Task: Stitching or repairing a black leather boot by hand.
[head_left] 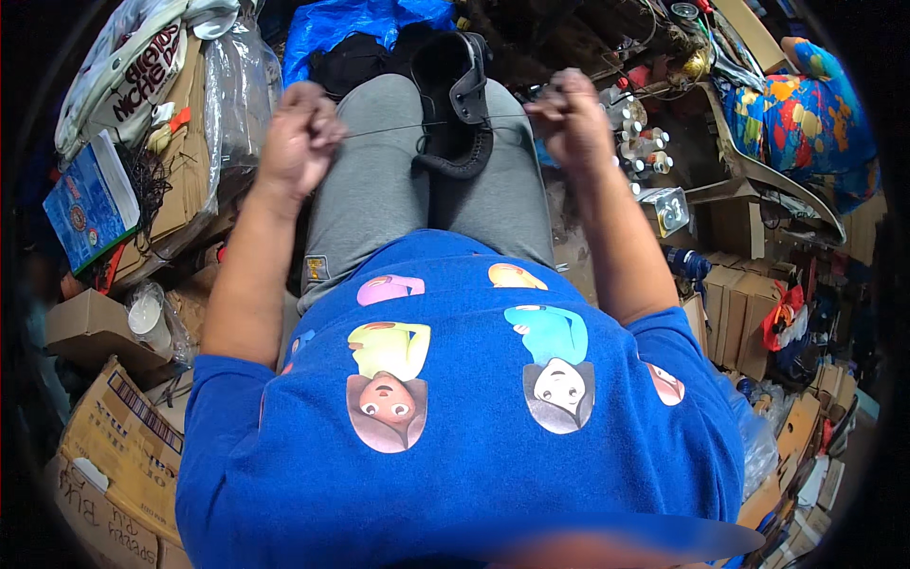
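A black shoe (467, 100) is wedged between my knees, its opening towards me. A thin dark thread (389, 129) stretches nearly straight across the shoe, from one hand to the other. My left hand (305, 137) is closed on the thread's left end, above my left thigh. Out beyond my right thigh, my right hand (572, 119) grips the other end in curled fingers. Both hands are somewhat blurred, and the thread's ends are hidden in the fists. Where the thread meets the shoe is too fine to make out.
Several small bottles with white caps (649, 152) stand right of my knees. On the left are a blue book (90, 204), a cardboard box (100, 327) and clear plastic wrapping (239, 95). A blue plastic sheet (365, 21) lies beyond my knees, and a colourful cloth (806, 123) at far right.
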The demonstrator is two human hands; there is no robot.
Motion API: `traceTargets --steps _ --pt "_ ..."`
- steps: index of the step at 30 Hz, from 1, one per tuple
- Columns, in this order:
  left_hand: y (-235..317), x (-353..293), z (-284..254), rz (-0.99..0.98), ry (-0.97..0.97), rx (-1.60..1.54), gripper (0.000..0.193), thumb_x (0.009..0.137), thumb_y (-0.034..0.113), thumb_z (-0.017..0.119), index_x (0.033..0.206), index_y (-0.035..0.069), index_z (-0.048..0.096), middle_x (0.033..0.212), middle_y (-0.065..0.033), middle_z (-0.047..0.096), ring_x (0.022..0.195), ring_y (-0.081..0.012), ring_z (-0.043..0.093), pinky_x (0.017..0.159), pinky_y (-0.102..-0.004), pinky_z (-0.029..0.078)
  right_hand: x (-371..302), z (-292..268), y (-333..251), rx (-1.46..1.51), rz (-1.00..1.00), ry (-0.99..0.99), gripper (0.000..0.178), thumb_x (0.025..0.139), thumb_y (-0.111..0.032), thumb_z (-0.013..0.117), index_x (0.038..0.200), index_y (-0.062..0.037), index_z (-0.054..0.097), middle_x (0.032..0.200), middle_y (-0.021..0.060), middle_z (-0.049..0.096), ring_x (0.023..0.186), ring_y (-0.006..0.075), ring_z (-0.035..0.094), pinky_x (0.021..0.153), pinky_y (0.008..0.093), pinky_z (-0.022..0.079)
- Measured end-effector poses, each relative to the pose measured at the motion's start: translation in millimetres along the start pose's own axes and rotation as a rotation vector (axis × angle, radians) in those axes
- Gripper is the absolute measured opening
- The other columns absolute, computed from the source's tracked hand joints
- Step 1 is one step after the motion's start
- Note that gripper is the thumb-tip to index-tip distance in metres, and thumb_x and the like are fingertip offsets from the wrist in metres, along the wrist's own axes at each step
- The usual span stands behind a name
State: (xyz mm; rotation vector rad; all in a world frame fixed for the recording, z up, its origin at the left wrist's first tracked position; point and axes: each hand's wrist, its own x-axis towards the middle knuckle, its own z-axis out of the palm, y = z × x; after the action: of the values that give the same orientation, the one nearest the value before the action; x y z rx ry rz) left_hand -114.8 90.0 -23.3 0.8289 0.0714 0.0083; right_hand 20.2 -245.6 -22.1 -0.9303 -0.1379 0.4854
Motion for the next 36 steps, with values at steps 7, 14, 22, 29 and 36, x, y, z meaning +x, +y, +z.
traceTargets --steps 7,14,22,29,36 --pt "43 -29 -65 0.085 0.546 0.172 0.018 0.098 0.026 0.054 0.091 0.01 0.057 0.069 0.0 0.05 0.048 -0.0065 0.03 0.054 -0.0241 0.032 -43 -89 -102 -0.263 -0.154 0.514 0.016 0.097 -0.023 0.055 0.099 -0.007 0.058 0.073 -0.0003 0.053 0.067 0.0111 0.052 0.063 0.0272 0.045" --pt "-33 46 38 0.211 -0.215 1.139 0.034 0.082 0.017 0.07 0.113 0.004 0.064 0.106 -0.0108 0.067 0.108 -0.02 0.061 0.094 -0.0303 0.046 -20 -3 -30 -1.035 -0.068 -0.242 0.023 0.085 -0.007 0.067 0.108 -0.0037 0.069 0.1 0.0046 0.066 0.093 0.0137 0.062 0.084 0.0273 0.049" --pt "-47 75 82 0.027 -0.387 1.044 0.033 0.078 0.008 0.072 0.109 0.004 0.062 0.11 -0.0032 0.06 0.106 -0.0117 0.056 0.094 -0.026 0.042 -3 18 -10 -1.234 -0.14 -0.312 0.016 0.079 -0.001 0.068 0.094 -0.0058 0.07 0.091 0.0055 0.062 0.088 0.0157 0.063 0.079 0.029 0.051" --pt "-48 85 76 0.044 -0.452 1.248 0.033 0.073 0.023 0.079 0.099 0.005 0.07 0.095 -0.0072 0.062 0.092 -0.0197 0.06 0.083 -0.0308 0.047 -9 16 -14 -1.306 -0.139 -0.334 0.013 0.081 0.002 0.066 0.092 -0.0045 0.068 0.09 0.0007 0.059 0.085 0.0098 0.058 0.077 0.0244 0.048" --pt "-49 88 75 -0.026 -0.491 1.121 0.033 0.071 0.023 0.081 0.096 0.004 0.072 0.097 -0.0065 0.063 0.094 -0.0203 0.06 0.087 -0.0312 0.045 -10 10 -4 -1.233 -0.109 -0.295 0.02 0.076 0.0 0.07 0.094 -0.0078 0.071 0.088 0.0022 0.061 0.083 0.0129 0.06 0.076 0.0265 0.049"
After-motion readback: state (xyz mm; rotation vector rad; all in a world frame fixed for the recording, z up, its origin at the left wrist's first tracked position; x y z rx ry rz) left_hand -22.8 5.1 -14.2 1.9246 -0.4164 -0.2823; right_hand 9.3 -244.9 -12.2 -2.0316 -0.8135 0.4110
